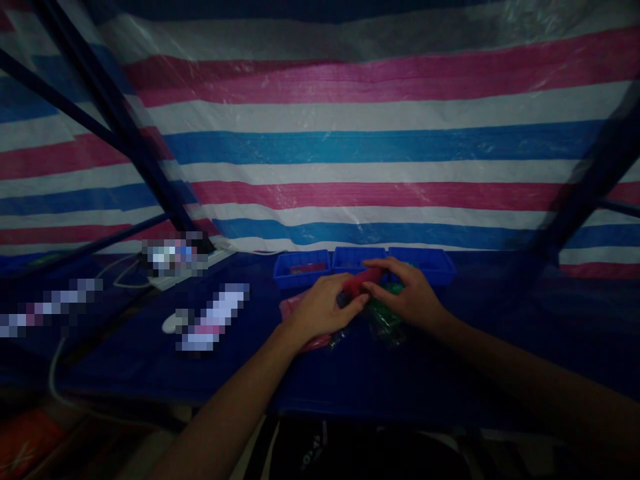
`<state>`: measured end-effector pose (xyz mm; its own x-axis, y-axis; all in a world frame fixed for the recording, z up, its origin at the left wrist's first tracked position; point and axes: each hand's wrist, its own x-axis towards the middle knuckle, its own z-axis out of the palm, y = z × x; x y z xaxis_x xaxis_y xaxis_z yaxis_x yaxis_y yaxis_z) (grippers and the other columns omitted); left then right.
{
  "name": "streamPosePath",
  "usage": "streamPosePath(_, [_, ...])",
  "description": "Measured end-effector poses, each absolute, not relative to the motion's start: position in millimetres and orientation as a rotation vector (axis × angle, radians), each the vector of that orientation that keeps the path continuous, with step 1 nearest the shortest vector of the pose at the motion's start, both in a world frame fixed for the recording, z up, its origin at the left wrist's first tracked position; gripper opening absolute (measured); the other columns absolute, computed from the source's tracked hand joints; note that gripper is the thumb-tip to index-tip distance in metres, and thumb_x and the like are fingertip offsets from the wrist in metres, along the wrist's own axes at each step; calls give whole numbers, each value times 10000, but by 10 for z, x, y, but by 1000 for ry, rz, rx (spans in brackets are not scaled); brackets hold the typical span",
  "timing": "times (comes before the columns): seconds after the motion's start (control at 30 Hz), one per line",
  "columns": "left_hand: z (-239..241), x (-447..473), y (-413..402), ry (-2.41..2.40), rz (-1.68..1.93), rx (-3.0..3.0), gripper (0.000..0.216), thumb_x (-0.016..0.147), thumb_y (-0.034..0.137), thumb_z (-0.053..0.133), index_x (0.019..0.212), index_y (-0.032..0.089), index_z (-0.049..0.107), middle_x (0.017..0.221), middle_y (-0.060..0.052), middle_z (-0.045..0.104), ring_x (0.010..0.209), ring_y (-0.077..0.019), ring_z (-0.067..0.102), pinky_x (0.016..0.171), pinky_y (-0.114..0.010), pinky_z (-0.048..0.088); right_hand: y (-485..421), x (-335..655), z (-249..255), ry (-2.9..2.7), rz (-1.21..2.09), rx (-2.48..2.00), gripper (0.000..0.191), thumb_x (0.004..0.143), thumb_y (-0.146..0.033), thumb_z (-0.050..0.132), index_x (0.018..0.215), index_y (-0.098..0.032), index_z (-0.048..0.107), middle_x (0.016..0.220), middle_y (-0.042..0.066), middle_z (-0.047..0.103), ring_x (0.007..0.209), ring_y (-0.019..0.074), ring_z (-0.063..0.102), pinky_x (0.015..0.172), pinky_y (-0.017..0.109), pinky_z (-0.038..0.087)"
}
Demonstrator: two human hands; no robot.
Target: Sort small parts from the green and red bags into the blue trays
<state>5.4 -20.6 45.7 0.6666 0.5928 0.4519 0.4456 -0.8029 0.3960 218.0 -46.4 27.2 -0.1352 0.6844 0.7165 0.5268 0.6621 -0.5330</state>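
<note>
Both my hands meet over the blue table, with a red elongated item between them; its exact kind is too dim to make out. My left hand closes on its left end. On its right end, the thumb and fingers of my right hand pinch it. Under my left hand lie pink plastic packets, partly covered by the hand and wrist. Beneath my right hand is a green item in clear plastic, also partly hidden.
Three blue trays stand in a row at the table's back: a left one with something reddish in it, a middle one and a right one. Further left are a white round object, a power strip and cables.
</note>
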Motion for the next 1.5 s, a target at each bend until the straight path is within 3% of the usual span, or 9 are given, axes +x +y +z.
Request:
streamPosePath(0.27, [434, 32, -176, 864, 970, 2592, 256, 931, 370, 625, 1124, 219, 699, 1060, -77, 739, 958, -247, 680, 864, -400, 531, -486, 2145, 243, -1695, 288, -1009, 150, 874, -345, 729, 978, -238, 722, 937, 37, 737, 884, 226, 683, 836, 405, 549])
streamPosePath(0.5, [460, 46, -131, 784, 1133, 2255, 252, 931, 348, 650, 1122, 193, 709, 1078, -79, 747, 958, -231, 688, 887, -382, 532, -465, 2098, 236, -1597, 689, -873, 349, 849, -369, 757, 1153, -236, 650, 1136, 76, 734, 1040, 236, 706, 964, 426, 565])
streamPosePath(0.67, [414, 35, -45, 781, 1192, 2025, 191, 928, 363, 661, 950, 176, 690, 907, -64, 729, 812, -193, 672, 769, -335, 548, -417, 2118, 202, -1495, 805, -883, 335, 825, -353, 769, 1104, -229, 629, 1052, 74, 745, 978, 231, 727, 896, 410, 600])
streamPosePath(0.73, [393, 45, -23, 744, 1208, 1963, 204, 908, 336, 690, 1050, 192, 658, 930, -57, 728, 813, -187, 681, 763, -326, 557, -411, 2128, 200, -1464, 812, -887, 319, 831, -340, 755, 1098, -236, 617, 1035, 69, 734, 964, 228, 724, 871, 396, 606])
streamPosePath(0.87, [398, 61, -45, 708, 1180, 1982, 617, 872, 272, 724, 1435, 266, 471, 1062, -68, 737, 835, -195, 703, 739, -325, 576, -399, 2125, 191, -1378, 901, -888, 342, 838, -335, 740, 1128, -250, 580, 1063, 61, 709, 863, 209, 733, 744, 347, 624])
streamPosePath(0.93, [421, 36, -46, 720, 1131, 2099, 517, 887, 268, 701, 1386, 271, 565, 1127, -80, 733, 927, -218, 706, 800, -350, 580, -388, 2119, 181, -1338, 940, -883, 369, 840, -340, 741, 1152, -253, 564, 1111, 65, 695, 855, 202, 737, 719, 332, 624])
streamPosePath(1.03, [462, -73, 41, 775, 1118, 2237, 220, 924, 268, 640, 1116, 240, 744, 1141, -71, 741, 1030, -230, 693, 898, -375, 557, -376, 2123, 176, -1342, 906, -894, 393, 858, -366, 726, 1188, -243, 552, 1118, 70, 672, 826, 187, 731, 699, 324, 619])
streamPosePath(1.23, [544, -477, 433, 1321, 1336, 2211, 283, 905, 313, 629, 1149, 206, 726, 954, -47, 768, 823, -205, 707, 757, -307, 548, -370, 2148, 171, -1411, 871, -926, 396, 881, -390, 691, 1205, -212, 549, 1006, 48, 625, 781, 179, 710, 621, 309, 592])
streamPosePath(1.5, [487, -686, 693, 1704, 1032, 2415, 273, 848, 213, 619, 1091, 201, 744, 1031, -75, 774, 930, -247, 723, 891, -349, 540, -382, 2131, 130, -1546, 817, -951, 383, 890, -301, 669, 1243, -221, 545, 1040, 64, 651, 747, 146, 662, 683, 321, 580])
